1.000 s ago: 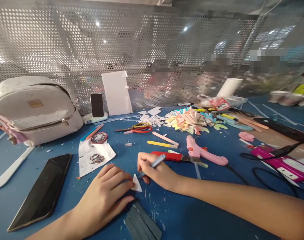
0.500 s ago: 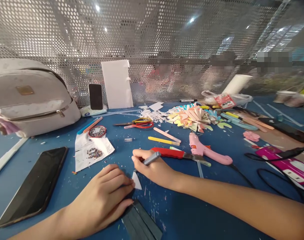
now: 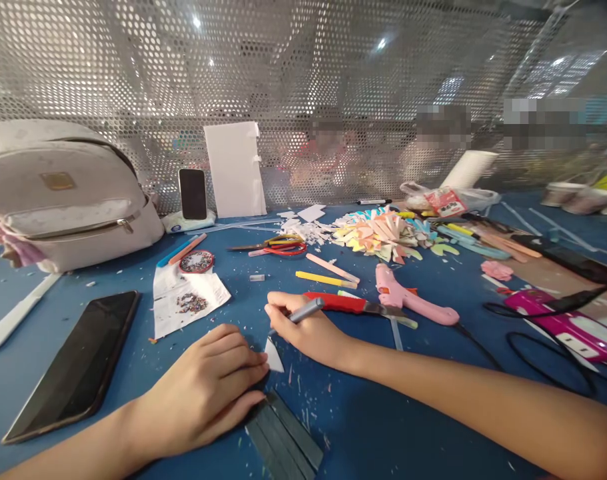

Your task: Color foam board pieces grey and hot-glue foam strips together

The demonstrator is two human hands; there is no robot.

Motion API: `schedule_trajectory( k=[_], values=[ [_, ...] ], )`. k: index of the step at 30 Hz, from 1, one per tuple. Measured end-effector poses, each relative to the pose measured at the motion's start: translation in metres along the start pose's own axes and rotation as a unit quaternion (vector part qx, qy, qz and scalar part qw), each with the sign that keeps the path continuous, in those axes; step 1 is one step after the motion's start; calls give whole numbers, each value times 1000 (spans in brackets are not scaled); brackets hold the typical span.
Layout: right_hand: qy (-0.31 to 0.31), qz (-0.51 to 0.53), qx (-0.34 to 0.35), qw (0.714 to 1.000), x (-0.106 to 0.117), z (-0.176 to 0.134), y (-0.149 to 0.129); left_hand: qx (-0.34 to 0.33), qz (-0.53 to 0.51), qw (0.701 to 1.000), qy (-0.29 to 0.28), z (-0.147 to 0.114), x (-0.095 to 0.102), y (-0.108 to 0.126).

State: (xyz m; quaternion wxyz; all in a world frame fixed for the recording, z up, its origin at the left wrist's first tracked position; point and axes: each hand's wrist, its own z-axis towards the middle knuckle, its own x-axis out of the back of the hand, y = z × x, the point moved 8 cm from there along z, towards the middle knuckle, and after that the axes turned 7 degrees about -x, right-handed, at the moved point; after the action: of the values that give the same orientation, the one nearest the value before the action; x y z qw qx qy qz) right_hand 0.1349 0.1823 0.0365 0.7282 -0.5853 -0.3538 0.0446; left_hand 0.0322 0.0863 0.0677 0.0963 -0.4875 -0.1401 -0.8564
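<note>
My right hand (image 3: 310, 333) grips a grey marker pen (image 3: 307, 311), its tip down at the top of a small white triangular piece of paper (image 3: 274, 357). My left hand (image 3: 206, 387) lies palm down with its fingers together, and the fingertips pin the paper's left edge to the table. Beneath its thumb is the upper end of a dark green-grey pleated piece (image 3: 286, 437). Just behind my right hand are a red-handled cutter (image 3: 338, 302) and a pink glue gun (image 3: 408, 293).
On the blue table (image 3: 378, 420), a phone (image 3: 76, 367) and a backpack (image 3: 68, 200) stand left. Scissors (image 3: 268, 247), a bead packet (image 3: 193, 300) and coloured paper scraps (image 3: 378, 233) lie farther back. A power strip (image 3: 566, 327) with a black cable is right. Perforated metal mesh (image 3: 283, 80) closes the back.
The marker pen's tip has shifted slightly at the top of the white paper, and my right hand has moved a little with it. My left hand stays on the paper. The view has shifted slightly.
</note>
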Motion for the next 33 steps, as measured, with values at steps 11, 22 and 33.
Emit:
schedule_trajectory(
  k=[11,22,33],
  values=[
    [-3,17,-3,1000,0,1,1,2,-1,1000,1,0,0,0],
    [-24,36,-10,999,-2,0,2,-1,-5,1000,1,0,-1,0],
    [-35,37,-5,999,-4,1,2,-3,-4,1000,-2,-1,-1,0]
  ],
)
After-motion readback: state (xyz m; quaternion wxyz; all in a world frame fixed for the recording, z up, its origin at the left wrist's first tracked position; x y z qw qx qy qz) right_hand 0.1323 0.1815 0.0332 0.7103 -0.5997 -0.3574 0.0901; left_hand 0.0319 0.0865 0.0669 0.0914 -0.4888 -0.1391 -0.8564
